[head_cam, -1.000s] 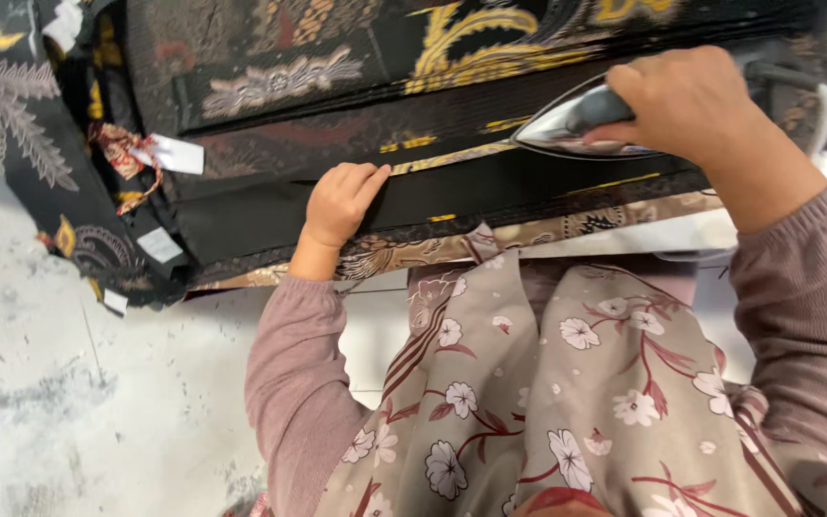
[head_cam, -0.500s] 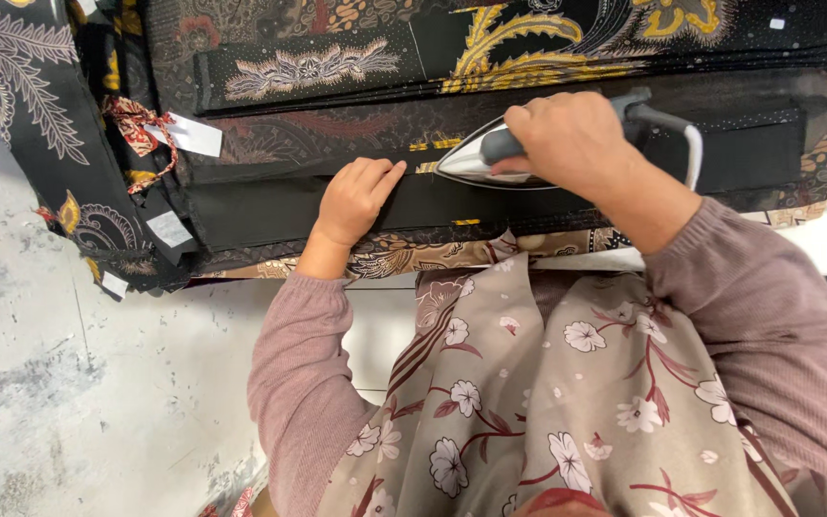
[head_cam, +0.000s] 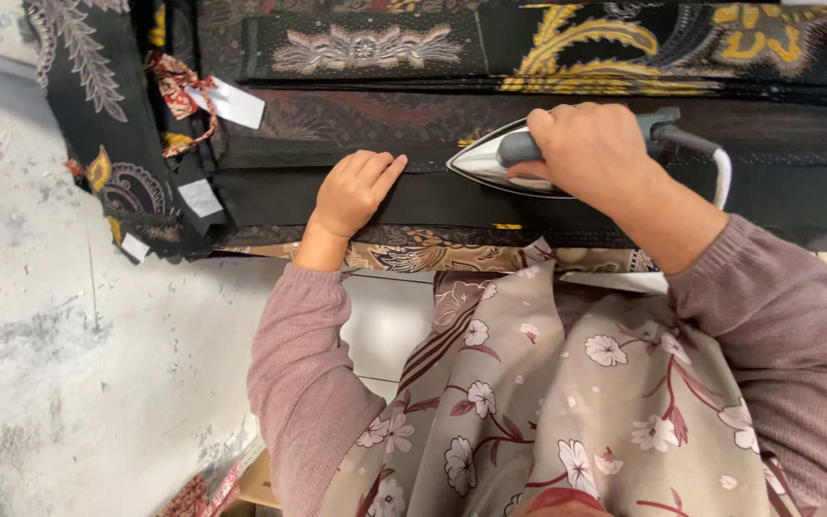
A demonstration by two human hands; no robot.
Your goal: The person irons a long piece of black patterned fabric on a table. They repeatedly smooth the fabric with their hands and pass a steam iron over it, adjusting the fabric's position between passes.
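Right hand (head_cam: pixel 591 153) gripping iron (head_cam: pixel 490 158) handle, soleplate flat on black fabric band (head_cam: pixel 413 196); left hand (head_cam: pixel 354 191) loosely curled, fingers pressing band just left of iron tip.

Silver pointed metal iron with grey handle (head_cam: pixel 490 158) lies flat on black plain fabric strip (head_cam: pixel 433 196), tip pointing left.

Glossy metal iron (head_cam: pixel 490 158) on matt black patterned cloth (head_cam: pixel 356 196)

Between the left hand (head_cam: pixel 351 191) and the iron (head_cam: pixel 504 161) lies 1 short open stretch of black fabric band (head_cam: pixel 433 196). Leftward, hanging tags (head_cam: pixel 232 102) and draped cloth (head_cam: pixel 117 144) seemingly crowd the edge.
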